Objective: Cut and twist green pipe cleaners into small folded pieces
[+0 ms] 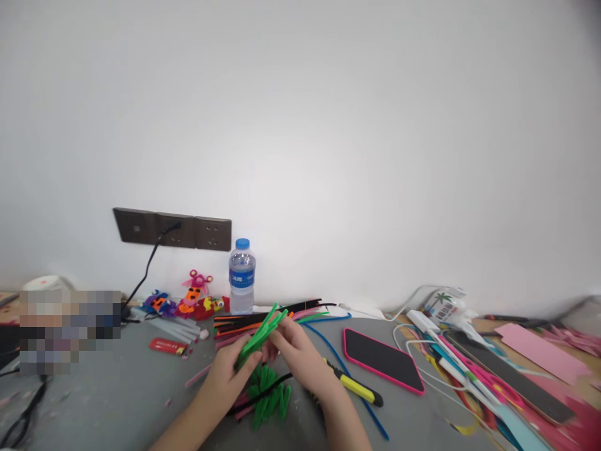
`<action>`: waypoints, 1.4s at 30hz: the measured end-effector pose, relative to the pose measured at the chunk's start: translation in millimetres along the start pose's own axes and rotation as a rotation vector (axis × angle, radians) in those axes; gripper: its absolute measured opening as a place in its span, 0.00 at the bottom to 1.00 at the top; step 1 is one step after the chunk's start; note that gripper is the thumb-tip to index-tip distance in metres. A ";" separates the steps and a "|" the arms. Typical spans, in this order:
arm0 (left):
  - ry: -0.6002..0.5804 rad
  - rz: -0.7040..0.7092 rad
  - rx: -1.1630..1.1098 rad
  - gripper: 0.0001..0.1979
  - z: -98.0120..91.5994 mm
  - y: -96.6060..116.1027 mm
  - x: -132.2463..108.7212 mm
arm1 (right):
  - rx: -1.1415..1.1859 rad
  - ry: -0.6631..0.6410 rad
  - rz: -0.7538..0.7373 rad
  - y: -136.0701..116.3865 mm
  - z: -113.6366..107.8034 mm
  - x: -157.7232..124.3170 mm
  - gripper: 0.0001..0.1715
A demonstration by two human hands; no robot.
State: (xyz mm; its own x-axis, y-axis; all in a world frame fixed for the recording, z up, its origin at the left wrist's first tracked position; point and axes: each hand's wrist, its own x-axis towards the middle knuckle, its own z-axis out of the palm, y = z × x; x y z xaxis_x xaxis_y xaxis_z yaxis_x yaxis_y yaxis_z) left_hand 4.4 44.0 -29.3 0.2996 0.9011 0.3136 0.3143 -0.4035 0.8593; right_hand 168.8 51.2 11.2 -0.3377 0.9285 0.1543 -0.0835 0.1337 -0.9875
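Observation:
Several green pipe cleaners [261,332] are gathered in a bundle above the grey mat. My left hand [235,363] is closed around the lower part of this bundle, with the thumb across its front. At the upper end, the curled fingers of my right hand [297,351] pinch the stems; some fingertips are hidden behind them. Below my hands lies a pile of short folded green pipe cleaner pieces [270,398]. A black strand crosses that pile. Under my right forearm sticks out a yellow and black utility knife [359,387].
Behind my hands lie black, orange and pink pipe cleaners [235,322] near a water bottle [241,279]. A pink-edged phone [382,360] and a blue pipe cleaner [326,343] are to the right. Small colourful figures [192,297] and a red lighter [166,346] sit left. Scissors and paper crowd the far right.

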 end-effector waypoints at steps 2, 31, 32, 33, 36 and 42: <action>-0.007 0.005 0.019 0.15 -0.5 1.4 0.7 | -0.026 -0.006 -0.007 -2.3 -0.3 -2.0 0.12; 0.113 -0.149 -0.073 0.17 1.4 -12.1 6.3 | -0.010 0.316 0.053 22.6 -5.2 17.8 0.27; 0.109 -0.151 -0.078 0.17 1.3 -11.8 6.8 | -0.005 0.318 0.056 23.7 -5.9 17.6 0.27; 0.107 -0.153 -0.081 0.17 1.2 -11.6 7.2 | -0.001 0.311 0.055 24.5 -6.4 17.2 0.26; 0.093 -0.143 -0.087 0.16 1.7 -11.6 7.8 | -0.007 0.254 0.027 23.6 -5.8 15.7 0.23; 0.026 -0.091 -0.108 0.15 5.0 -11.0 6.3 | -0.077 0.202 -0.023 20.0 -0.9 15.3 0.16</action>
State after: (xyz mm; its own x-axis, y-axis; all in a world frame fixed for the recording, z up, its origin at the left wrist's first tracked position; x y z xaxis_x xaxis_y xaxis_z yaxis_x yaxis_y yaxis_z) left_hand 7.4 53.4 -38.9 0.2506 0.9376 0.2413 0.2400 -0.3016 0.9227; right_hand 162.8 68.4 -6.2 -0.1414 0.9744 0.1750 -0.0143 0.1748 -0.9845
